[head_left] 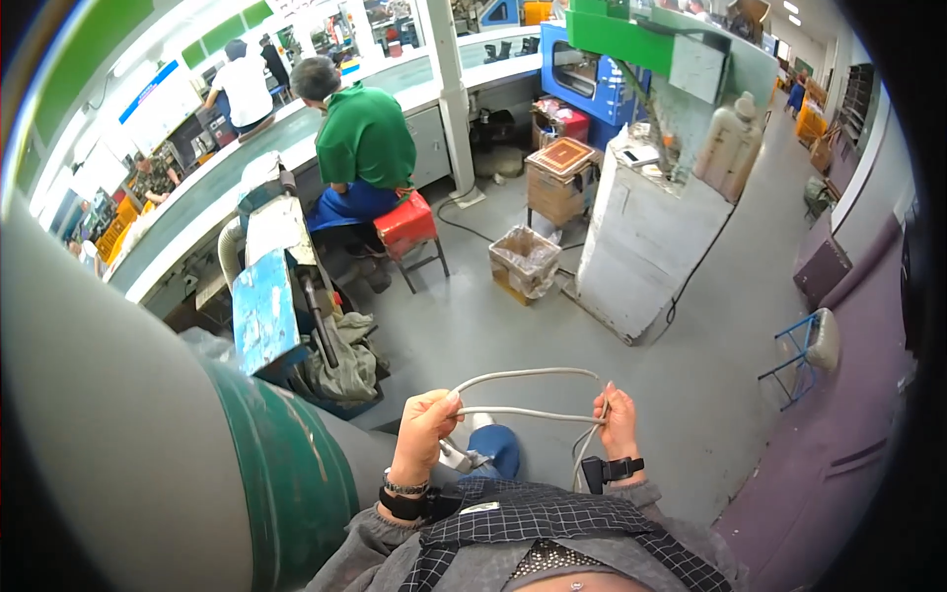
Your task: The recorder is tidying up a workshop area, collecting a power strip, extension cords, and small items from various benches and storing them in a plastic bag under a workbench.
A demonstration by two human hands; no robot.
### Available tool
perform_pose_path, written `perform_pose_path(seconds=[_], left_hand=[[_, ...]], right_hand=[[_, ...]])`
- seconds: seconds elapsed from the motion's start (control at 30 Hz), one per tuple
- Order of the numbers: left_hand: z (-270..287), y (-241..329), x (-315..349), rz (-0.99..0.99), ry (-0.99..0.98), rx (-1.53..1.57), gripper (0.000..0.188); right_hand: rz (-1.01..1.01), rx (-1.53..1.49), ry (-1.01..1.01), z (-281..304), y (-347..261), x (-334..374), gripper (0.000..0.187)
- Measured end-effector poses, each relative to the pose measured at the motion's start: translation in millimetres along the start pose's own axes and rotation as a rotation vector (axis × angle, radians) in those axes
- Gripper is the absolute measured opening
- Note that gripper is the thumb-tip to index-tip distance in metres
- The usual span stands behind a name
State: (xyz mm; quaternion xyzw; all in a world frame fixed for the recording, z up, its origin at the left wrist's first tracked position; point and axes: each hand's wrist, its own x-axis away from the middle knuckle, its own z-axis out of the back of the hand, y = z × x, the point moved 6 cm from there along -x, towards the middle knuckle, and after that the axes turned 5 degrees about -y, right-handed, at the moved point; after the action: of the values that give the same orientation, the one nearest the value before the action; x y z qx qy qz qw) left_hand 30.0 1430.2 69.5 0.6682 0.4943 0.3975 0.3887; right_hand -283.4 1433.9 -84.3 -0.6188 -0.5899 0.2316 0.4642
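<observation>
A pale grey cable point(528, 373) is stretched in a loop between my two hands, in front of my body. My left hand point(420, 432) is closed around one end of the loop, the thumb pressed on the cable. At the other end, my right hand point(619, 424) pinches the strands together, and more cable hangs down beside its wrist. Just below my left hand hangs a small white block point(455, 456), perhaps a plug or socket; its kind is not clear.
A green-banded column point(286, 474) stands close at left, beside a blue-topped machine point(264, 311). A person in green point(370, 138) sits on a red stool point(406, 225). Ahead are a lined bin point(523, 264) and a grey cabinet point(646, 237); a stool point(821, 340) stands right.
</observation>
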Motion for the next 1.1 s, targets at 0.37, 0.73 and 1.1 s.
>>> perform_pose_path(seconds=[0.37,0.73,1.1], left_hand=[[48.5,72.1,-205.8,-0.038,-0.095,-0.198,0.028],[70.1,123.0,-407.4,0.012,-0.268,-0.322,0.020],[42.1,165.7,-615.6,0.044,-0.433,-0.658,0.014]], right_hand=[[-0.050,-0.094,0.289,-84.6,-7.6,-207.5,0.030],[-0.111,0.293,-0.355,-199.6,-56.2,-380.5,0.058],[0.849,1.079,-0.643,-388.7,-150.2,-552.1,0.108]])
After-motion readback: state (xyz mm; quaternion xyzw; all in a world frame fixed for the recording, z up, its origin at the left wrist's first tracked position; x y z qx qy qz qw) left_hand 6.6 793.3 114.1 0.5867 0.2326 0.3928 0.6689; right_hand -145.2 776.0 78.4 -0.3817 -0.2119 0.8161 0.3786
